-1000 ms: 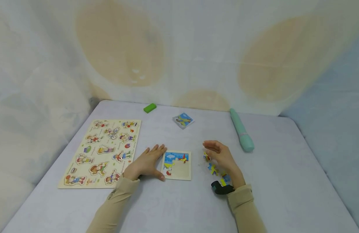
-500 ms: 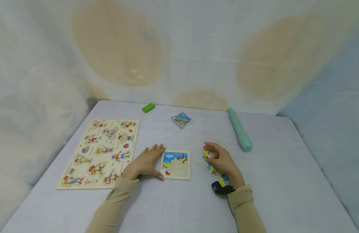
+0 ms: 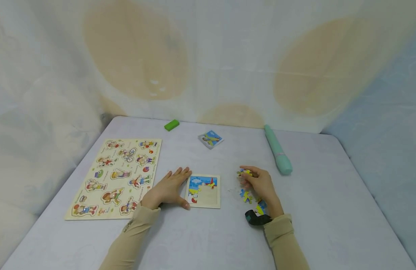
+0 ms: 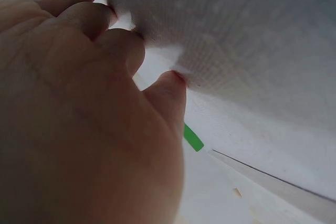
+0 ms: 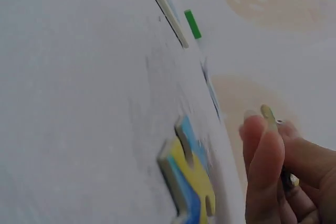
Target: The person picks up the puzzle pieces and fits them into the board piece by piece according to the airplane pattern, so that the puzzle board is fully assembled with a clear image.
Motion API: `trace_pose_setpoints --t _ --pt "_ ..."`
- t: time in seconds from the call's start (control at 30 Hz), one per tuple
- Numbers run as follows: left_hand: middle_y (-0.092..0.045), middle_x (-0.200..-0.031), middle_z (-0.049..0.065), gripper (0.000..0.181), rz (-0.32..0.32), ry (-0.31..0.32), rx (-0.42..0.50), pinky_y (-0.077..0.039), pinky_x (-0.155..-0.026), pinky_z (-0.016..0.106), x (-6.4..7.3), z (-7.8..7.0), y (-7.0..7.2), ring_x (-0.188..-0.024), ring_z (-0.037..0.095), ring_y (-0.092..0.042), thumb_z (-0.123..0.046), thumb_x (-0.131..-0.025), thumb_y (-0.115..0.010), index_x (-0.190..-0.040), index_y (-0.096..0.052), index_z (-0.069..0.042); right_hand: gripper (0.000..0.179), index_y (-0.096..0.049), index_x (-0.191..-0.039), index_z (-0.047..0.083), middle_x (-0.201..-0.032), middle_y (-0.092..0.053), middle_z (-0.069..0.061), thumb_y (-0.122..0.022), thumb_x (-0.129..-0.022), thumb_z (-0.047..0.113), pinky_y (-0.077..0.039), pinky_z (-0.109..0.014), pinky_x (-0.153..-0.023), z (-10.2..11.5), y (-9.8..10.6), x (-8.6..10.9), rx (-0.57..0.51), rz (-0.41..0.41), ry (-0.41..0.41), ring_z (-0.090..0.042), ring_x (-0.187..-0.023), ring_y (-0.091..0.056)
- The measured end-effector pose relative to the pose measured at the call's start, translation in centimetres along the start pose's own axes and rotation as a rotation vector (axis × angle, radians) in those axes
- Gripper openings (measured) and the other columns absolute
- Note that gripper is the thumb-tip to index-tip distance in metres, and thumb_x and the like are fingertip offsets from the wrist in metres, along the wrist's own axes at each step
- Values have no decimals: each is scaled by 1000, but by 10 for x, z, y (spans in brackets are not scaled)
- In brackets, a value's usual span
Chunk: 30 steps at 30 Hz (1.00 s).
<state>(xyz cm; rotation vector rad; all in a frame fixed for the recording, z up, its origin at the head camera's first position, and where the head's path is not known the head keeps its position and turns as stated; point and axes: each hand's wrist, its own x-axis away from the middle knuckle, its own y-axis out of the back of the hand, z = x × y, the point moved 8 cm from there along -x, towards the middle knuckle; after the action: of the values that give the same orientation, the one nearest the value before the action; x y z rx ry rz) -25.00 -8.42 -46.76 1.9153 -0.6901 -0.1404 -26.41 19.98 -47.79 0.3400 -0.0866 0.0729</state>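
Observation:
My left hand [image 3: 166, 190] lies spread with straight fingers at the left edge of a small square jigsaw frame [image 3: 210, 197]. Pieces showing blue sky and part of a plane fill its top and left side; bare wood shows at lower right. To the right of it, my right hand [image 3: 261, 183] pinches a jigsaw piece [image 3: 245, 172] between thumb and fingers, just off the table. The right wrist view shows this piece edge-on, partly hidden by fingertips. Loose yellow-and-blue jigsaw pieces [image 3: 246, 196] lie below the right hand, some near its wrist.
A large peg puzzle board [image 3: 106, 187] with cartoon children lies at left. At the back are a green block [image 3: 172, 125] and a small airplane picture card [image 3: 211, 139]. A mint-green tapered club [image 3: 279, 152] lies at right.
My right hand has taken hold of a jigsaw piece from the loose pile and turned it in its fingers, lifting it slightly. The left hand stays in place.

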Motion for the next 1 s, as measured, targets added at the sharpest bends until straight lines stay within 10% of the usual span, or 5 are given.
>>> trace_pose_setpoints --t 0.27,0.43,1.0 --pt "-22 -161 14 118 -3 3 -7 -12 -120 59 1 -1 2 -150 36 -14 -46 -60 -89 -152 -28 -5 37 -55 -135 6 -82 -70 1 -51 -100 18 -46 -18 -54 22 -35 4 -217 104 -120 -9 -67 -65" --pt "-22 -161 15 118 -4 -3 -8 -12 -120 60 1 -1 1 -150 37 -14 -47 -60 -88 -152 -28 -4 26 -69 -115 5 -80 -69 0 -65 -92 17 -32 -20 -50 28 -65 10 -119 110 -135 -11 -62 -51" --pt "-23 -161 14 118 -9 7 -12 -13 -120 59 0 1 0 -150 35 -15 -48 -59 -89 -152 -29 -5 8 -74 -82 11 -72 -69 2 -78 -79 17 -43 -23 -57 45 -112 28 294 169 18 -9 -66 -57"
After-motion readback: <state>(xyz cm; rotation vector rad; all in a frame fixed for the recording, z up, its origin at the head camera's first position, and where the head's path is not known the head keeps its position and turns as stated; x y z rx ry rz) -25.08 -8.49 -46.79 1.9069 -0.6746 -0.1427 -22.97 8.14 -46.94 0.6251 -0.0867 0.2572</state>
